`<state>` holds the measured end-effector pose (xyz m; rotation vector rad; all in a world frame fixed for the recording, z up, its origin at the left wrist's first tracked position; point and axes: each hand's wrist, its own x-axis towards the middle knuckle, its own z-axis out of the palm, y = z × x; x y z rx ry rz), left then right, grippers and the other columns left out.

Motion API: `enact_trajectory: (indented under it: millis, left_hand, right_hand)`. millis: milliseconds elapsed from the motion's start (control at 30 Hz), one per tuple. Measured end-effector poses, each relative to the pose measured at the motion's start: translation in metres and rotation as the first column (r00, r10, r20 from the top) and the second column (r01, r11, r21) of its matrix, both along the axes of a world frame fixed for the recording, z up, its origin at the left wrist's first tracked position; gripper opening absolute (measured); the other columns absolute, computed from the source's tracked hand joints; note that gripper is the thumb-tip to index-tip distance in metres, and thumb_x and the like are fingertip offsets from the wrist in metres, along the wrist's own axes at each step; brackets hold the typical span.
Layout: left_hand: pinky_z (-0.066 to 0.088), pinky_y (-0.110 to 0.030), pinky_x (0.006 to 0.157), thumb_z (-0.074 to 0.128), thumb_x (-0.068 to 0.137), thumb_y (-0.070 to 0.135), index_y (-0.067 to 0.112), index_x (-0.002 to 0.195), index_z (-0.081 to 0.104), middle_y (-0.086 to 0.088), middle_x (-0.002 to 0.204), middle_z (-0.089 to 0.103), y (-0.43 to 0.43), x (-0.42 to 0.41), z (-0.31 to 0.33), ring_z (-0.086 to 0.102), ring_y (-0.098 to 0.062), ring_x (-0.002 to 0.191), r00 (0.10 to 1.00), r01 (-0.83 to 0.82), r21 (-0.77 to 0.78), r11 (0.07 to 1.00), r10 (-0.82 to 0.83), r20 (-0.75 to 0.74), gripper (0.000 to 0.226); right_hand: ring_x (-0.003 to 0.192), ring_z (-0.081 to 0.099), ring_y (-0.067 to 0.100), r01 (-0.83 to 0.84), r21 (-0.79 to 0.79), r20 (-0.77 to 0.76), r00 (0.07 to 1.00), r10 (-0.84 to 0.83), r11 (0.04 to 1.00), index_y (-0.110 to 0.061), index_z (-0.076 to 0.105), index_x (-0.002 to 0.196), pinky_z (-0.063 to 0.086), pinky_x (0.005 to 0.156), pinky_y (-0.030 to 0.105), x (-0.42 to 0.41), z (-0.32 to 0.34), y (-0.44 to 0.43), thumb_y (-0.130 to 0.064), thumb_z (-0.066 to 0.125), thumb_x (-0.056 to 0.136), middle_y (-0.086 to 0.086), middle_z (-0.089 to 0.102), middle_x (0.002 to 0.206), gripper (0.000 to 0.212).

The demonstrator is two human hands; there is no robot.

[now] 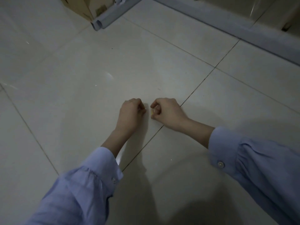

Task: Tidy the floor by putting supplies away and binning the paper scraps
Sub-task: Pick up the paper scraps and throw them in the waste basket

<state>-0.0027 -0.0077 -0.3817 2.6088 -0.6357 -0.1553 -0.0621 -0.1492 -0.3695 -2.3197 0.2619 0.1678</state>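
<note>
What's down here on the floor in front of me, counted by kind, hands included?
hands: 2 (left hand, right hand)
yellow paper scrap: 1
cardboard box: 1
grey metal frame: 1
Total: 5

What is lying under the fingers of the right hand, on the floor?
A small yellow scrap shows at the curled fingertips of the right hand, on the tiled floor. Anything more beneath the palm is covered.
</note>
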Motion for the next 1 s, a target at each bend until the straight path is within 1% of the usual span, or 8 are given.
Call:
enact_trajectory:
  millis: [100,300,467,567,733,800,933,1000]
  left_hand:
    - [0.037,-0.033,0.07,0.064,0.083,0.009,0.002,0.081,0.063,-0.017,0.085,0.067,0.003,-0.001,-0.002,0.059,-0.033,0.081,1.0,0.007,-0.013,1.0,-0.006,0.026,0.008]
    - [0.046,-0.044,0.069,0.063,0.082,0.009,0.002,0.077,0.057,-0.017,0.078,0.064,0.001,-0.002,-0.001,0.058,-0.034,0.077,1.0,0.01,-0.053,0.999,-0.009,0.027,0.011]
    - [0.049,-0.045,0.069,0.063,0.083,0.009,0.005,0.082,0.052,-0.017,0.08,0.065,0.0,-0.005,0.001,0.061,-0.034,0.08,1.0,-0.007,-0.079,0.997,0.007,0.0,0.012]
    - [0.05,-0.044,0.069,0.064,0.081,0.007,0.008,0.083,0.049,-0.015,0.081,0.066,0.002,-0.005,0.003,0.063,-0.032,0.081,0.999,-0.013,-0.097,0.995,0.01,-0.034,0.015]
    - [0.053,-0.041,0.073,0.064,0.077,0.003,0.014,0.082,0.049,-0.015,0.082,0.067,0.006,-0.003,0.01,0.064,-0.028,0.08,0.991,-0.078,-0.145,0.986,0.061,-0.121,0.02]
    - [0.053,-0.036,0.071,0.064,0.077,0.002,0.012,0.082,0.05,-0.015,0.082,0.067,0.003,-0.005,0.014,0.062,-0.025,0.076,0.989,-0.091,-0.168,0.982,0.07,-0.129,0.018]
    - [0.042,-0.01,0.058,0.066,0.078,0.0,0.007,0.084,0.053,-0.007,0.077,0.065,-0.013,-0.008,0.025,0.054,0.006,0.065,0.989,-0.1,-0.253,0.962,0.067,-0.134,0.016]
    - [0.039,-0.004,0.055,0.068,0.078,0.0,0.006,0.084,0.053,-0.006,0.076,0.064,-0.026,-0.013,0.033,0.056,0.0,0.065,0.99,-0.077,-0.294,0.953,0.039,-0.132,0.017]
  right_hand:
    - [0.096,0.064,0.021,0.0,-0.049,-0.011,1.0,-0.001,0.999,-0.013,0.067,0.106,0.049,0.087,0.031,0.003,-0.004,0.003,-0.019,0.069,0.08,0.003,0.072,0.09,0.027]
    - [0.088,0.066,0.021,-0.017,-0.047,-0.051,0.999,0.014,0.999,-0.016,0.072,0.084,0.052,0.08,0.028,0.007,0.0,0.002,-0.016,0.069,0.077,0.003,0.071,0.087,0.008]
    - [0.089,0.064,0.026,-0.106,-0.116,-0.077,0.992,0.097,0.988,-0.013,0.07,0.083,0.053,0.08,0.038,0.004,0.002,0.006,-0.016,0.06,0.085,0.008,0.07,0.092,0.011]
    - [0.092,0.063,0.028,-0.096,-0.133,-0.092,0.992,0.085,0.986,-0.012,0.07,0.085,0.053,0.081,0.039,0.0,0.001,0.003,-0.014,0.059,0.086,0.009,0.069,0.097,0.012]
    - [0.093,0.063,0.021,0.056,-0.058,-0.074,0.995,-0.06,0.997,-0.011,0.07,0.084,0.047,0.077,0.025,-0.015,0.004,-0.022,-0.012,0.06,0.086,0.006,0.071,0.096,0.01]
    - [0.089,0.061,0.018,0.117,-0.056,-0.07,0.99,-0.121,0.992,-0.013,0.069,0.083,0.042,0.073,0.022,-0.023,0.009,-0.037,-0.015,0.063,0.086,0.005,0.07,0.092,0.007]
    - [0.078,0.054,0.01,0.227,-0.053,-0.046,0.972,-0.23,0.972,-0.014,0.069,0.083,0.038,0.07,0.019,-0.036,0.023,-0.067,-0.019,0.066,0.086,-0.003,0.061,0.08,0.007]
    - [0.077,0.053,0.009,0.271,-0.058,-0.032,0.961,-0.273,0.961,-0.012,0.07,0.084,0.037,0.069,0.018,-0.045,0.033,-0.082,-0.02,0.066,0.086,-0.007,0.058,0.077,0.009]
